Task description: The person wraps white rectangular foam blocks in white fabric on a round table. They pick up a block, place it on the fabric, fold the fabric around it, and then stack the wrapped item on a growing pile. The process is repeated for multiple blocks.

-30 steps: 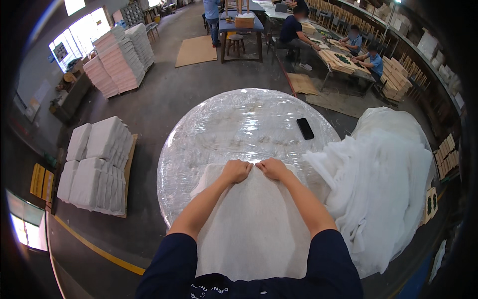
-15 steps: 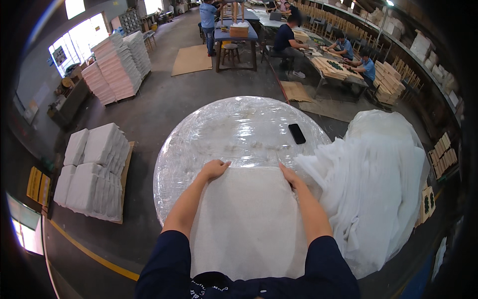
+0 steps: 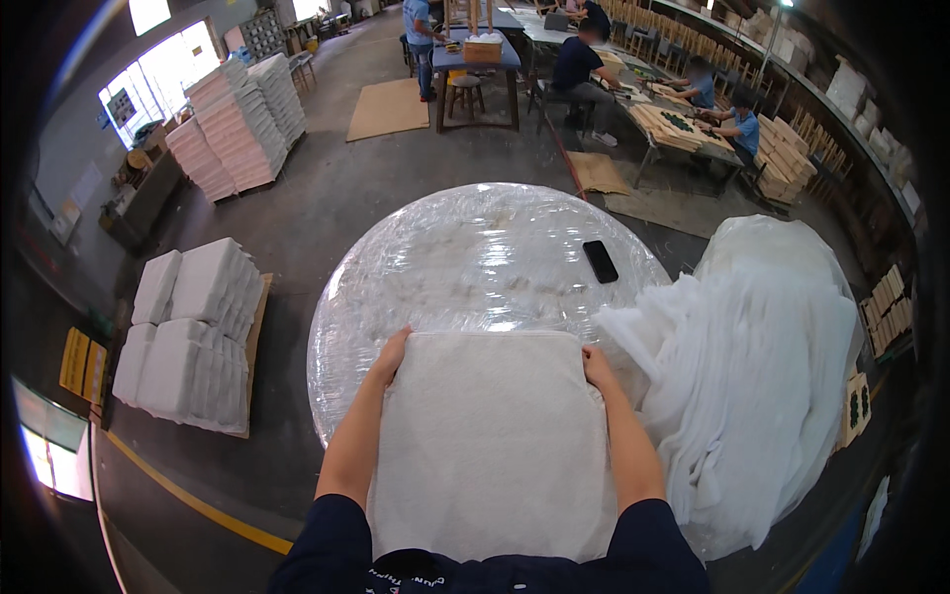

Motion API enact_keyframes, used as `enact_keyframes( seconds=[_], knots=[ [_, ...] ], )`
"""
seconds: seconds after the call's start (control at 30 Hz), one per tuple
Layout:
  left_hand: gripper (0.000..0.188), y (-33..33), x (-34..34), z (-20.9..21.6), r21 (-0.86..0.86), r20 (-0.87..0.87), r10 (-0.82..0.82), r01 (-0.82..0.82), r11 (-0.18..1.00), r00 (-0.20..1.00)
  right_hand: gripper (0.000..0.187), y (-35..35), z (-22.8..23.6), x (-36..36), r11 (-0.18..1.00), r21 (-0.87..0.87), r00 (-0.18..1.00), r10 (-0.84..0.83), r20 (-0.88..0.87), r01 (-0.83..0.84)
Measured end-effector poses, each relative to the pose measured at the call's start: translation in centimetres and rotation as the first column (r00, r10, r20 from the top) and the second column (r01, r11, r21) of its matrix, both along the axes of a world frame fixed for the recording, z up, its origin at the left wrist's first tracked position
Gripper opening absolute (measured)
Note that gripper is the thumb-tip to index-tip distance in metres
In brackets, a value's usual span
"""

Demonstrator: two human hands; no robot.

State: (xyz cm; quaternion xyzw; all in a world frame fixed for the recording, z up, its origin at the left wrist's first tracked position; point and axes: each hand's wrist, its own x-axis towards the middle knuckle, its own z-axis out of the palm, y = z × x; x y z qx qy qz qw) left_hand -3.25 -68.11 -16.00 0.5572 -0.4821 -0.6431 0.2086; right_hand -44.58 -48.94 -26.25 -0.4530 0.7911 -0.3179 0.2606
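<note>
My left grip (image 3: 394, 354) and right grip (image 3: 597, 367) are closed around the off-white cushion's (image 3: 490, 441) far corners, above the film-wrapped bench (image 3: 435, 243); likely squaring it, next needs even tension.

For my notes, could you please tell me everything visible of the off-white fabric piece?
The off-white fabric piece looks woven, roughly rectangular, with rounded far corners and a seam-like far edge. It lies spread smooth over the round plastic-wrapped surface, its near end at the dark shirt. The left grip and right grip hold its sides near those corners.
</note>
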Motion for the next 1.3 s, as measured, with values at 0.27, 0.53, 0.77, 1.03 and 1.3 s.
enact_keyframes(
  seconds=[0.27, 0.53, 0.77, 1.03, 1.3],
  knots=[
    [0.062, 0.3, -2.7, 0.1, 0.009, -0.195, -0.131, 0.136, 0.991, 0.972, 0.033, 2.4, 4.2, -3.5, 0.996, -0.059, 0.989, 0.054, -0.141, -0.062],
    [0.055, 4.5, 6.9, -0.5, 0.043, 0.06, -0.099, 0.097, 0.994, 0.993, 0.03, 10.5, 8.7, 0.5, 0.965, 0.204, 0.668, -0.261, 0.697, 0.164],
    [0.054, 5.9, 8.6, -2.1, -0.186, 0.219, 0.049, -0.007, 0.982, 0.975, 0.029, 9.2, 4.6, 3.1, 0.957, 0.068, 0.674, -0.248, 0.696, 0.281],
    [0.046, 6.6, 3.3, 0.9, -0.269, 0.299, -0.048, 0.132, 0.954, 0.953, 0.037, 8.5, 0.6, 0.0, 0.986, 0.056, 0.833, -0.165, 0.529, 0.16],
    [0.052, 12.5, 12.5, 2.2, -0.265, 0.16, 0.019, 0.025, 0.964, 0.987, 0.047, 16.4, 6.1, 7.0, 0.974, 0.078, 0.859, -0.226, 0.458, 0.215]
  ],
)
